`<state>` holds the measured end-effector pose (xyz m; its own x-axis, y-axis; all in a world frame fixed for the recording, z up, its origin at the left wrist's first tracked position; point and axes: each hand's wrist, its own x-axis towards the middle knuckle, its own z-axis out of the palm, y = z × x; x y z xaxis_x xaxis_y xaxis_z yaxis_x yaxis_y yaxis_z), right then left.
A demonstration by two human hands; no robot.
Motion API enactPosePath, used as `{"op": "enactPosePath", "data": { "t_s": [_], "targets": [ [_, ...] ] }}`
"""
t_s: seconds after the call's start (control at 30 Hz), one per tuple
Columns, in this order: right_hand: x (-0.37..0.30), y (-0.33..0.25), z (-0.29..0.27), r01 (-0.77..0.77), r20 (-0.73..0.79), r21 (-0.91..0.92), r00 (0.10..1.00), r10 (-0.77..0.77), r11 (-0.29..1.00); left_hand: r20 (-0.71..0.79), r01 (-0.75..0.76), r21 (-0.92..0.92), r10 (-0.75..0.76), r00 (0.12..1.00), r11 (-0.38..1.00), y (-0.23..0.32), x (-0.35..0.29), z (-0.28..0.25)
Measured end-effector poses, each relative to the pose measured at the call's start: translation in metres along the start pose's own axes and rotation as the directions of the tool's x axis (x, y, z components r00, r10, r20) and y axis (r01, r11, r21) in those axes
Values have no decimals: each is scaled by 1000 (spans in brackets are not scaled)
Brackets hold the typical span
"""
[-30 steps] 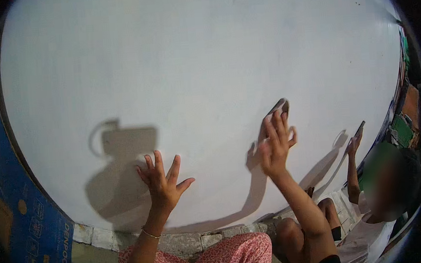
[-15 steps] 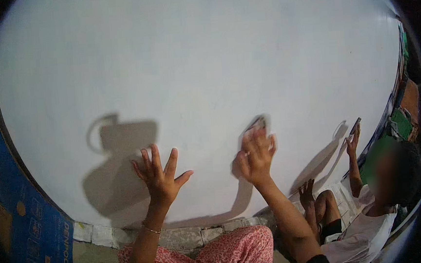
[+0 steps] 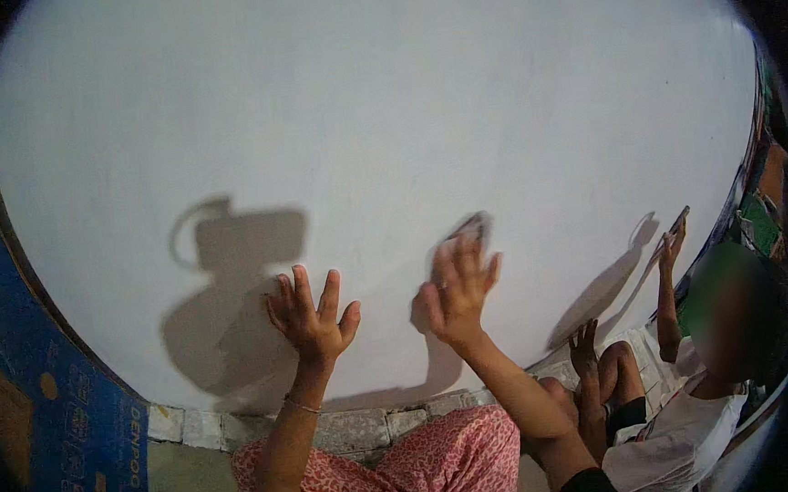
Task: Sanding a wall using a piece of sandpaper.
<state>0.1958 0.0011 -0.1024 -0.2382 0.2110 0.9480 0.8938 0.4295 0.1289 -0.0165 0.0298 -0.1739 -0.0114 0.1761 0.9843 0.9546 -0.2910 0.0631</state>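
Spreading five left fingers [image 3: 303,291], right fingers [image 3: 468,259] blurred, one wall [image 3: 384,109]

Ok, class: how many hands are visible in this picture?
4: the camera wearer's left hand and right hand, by the white wall; at right, the upper hand and lower hand of someone in a white shirt.

1 left grip [image 3: 316,326], 1 right grip [image 3: 461,298], 1 white wall [image 3: 384,109], 1 bracelet [image 3: 303,406], 1 co-worker [image 3: 672,439].

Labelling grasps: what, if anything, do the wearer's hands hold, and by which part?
Left hand: nothing visible, fingers spread. Right hand: cannot tell; a dark-edged shape shows beyond its fingertips, but blur hides any grip.
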Motion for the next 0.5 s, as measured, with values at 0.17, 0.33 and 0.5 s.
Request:
{"op": "enactPosePath", "data": {
  "t_s": [0.17, 0.33, 0.5],
  "targets": [
    [44, 32, -18, 108, -50, -79, 993, -112, 991, -38, 16, -26, -17, 999, 1000, 1, 6, 0],
    [82, 2, -18, -57, 11, 1, 998, 57, 998, 1, 42, -35, -42, 999, 999, -1, -1, -2],
    [123, -7, -20, 409, 108, -103, 911, -398, 907, 12, 68, -80, -67, 998, 995, -8, -35, 3]
  ]
}}
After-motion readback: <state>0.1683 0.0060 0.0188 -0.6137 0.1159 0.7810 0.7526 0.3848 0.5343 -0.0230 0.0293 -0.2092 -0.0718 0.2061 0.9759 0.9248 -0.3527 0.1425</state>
